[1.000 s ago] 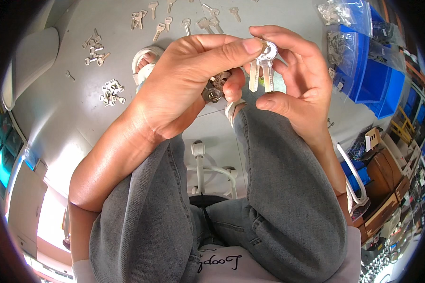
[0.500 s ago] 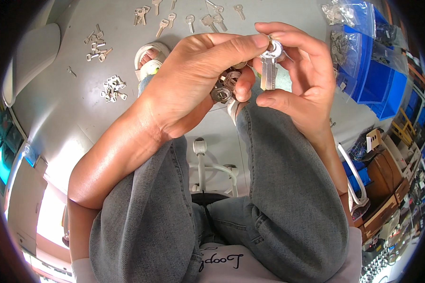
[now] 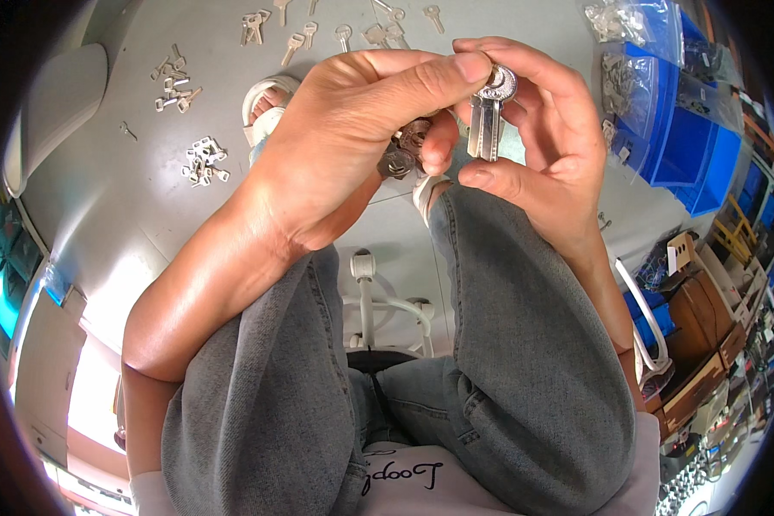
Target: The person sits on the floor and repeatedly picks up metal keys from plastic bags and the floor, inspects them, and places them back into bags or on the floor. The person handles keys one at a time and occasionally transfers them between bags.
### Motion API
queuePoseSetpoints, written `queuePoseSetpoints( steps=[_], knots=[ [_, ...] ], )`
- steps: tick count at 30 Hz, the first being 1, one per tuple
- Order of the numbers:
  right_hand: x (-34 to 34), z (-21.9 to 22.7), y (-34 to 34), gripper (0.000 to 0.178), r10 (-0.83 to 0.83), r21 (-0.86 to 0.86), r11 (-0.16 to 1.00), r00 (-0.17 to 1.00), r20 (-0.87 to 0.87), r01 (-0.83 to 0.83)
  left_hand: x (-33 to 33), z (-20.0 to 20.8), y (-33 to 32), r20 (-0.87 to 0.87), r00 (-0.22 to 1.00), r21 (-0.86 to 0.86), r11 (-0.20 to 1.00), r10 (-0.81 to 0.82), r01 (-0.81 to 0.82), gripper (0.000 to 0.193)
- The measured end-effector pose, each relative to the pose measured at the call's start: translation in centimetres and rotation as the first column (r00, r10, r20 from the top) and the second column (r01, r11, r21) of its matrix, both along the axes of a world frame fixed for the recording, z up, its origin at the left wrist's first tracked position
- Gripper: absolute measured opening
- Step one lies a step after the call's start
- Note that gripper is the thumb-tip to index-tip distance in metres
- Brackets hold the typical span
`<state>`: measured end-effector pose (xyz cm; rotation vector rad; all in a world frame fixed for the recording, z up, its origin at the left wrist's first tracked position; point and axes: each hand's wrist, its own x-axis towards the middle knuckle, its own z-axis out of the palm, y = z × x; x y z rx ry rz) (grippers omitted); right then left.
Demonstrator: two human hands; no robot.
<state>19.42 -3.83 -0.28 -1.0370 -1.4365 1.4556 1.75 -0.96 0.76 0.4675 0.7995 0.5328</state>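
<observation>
Between my left thumb and the fingertips behind it are silver keys (image 3: 487,129) with round heads, blades hanging downward; at least two blades show. My left hand (image 3: 344,138) pinches them at the head. A few darker round-headed keys (image 3: 398,162) are tucked in its curled lower fingers, partly hidden. My right hand (image 3: 555,129) curls round the silver keys from the other side. Its fingertips meet the heads and its thumb lies just below the blade tips. Exactly where the right fingers touch is partly hidden.
On the grey floor lie a small pile of keys (image 3: 205,162), another cluster (image 3: 175,95) and several loose keys (image 3: 296,43) farther off. Blue bins (image 3: 675,163) with bagged keys (image 3: 615,86) stand at the right. My knees and a sandalled foot (image 3: 268,103) are below my hands.
Both hands have shifted slightly left and up with the keys. The silver keys have turned a little, and the darker keys in my left fingers have shifted.
</observation>
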Motion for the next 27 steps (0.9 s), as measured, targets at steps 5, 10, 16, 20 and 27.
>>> queuePoseSetpoints(
  steps=[5, 10, 16, 20, 27],
  knots=[
    [-0.4, -0.4, -0.4, 0.07, -0.059, -0.048, 0.997, 0.987, -0.149, 0.052, 0.2, 0.7, -0.1, -0.065, 0.998, 0.041, 0.999, 0.022, -0.02, 0.028],
    [-0.3, -1.0, -0.1, 0.07, -0.033, 0.006, 0.999, 0.978, -0.204, 0.035, 0.3, 1.1, -0.2, -0.092, 0.995, 0.053, 0.998, 0.045, -0.04, 0.03],
    [-0.3, -0.9, 0.0, 0.07, -0.052, 0.035, 0.998, 0.977, -0.207, 0.061, 0.3, 1.4, -0.1, -0.089, 0.995, 0.047, 0.998, 0.05, -0.046, 0.031],
    [0.0, -1.0, 0.1, 0.069, -0.017, 0.061, 0.998, 0.981, -0.191, 0.029, 0.4, 1.2, -0.2, -0.081, 0.994, 0.057, 0.996, 0.072, -0.067, 0.031],
    [-0.3, -0.9, 0.2, 0.068, 0.002, 0.094, 0.996, 0.991, -0.136, 0.011, -0.1, 1.0, 0.0, -0.07, 0.998, 0.057, 0.998, 0.006, -0.002, 0.032]
  ],
)
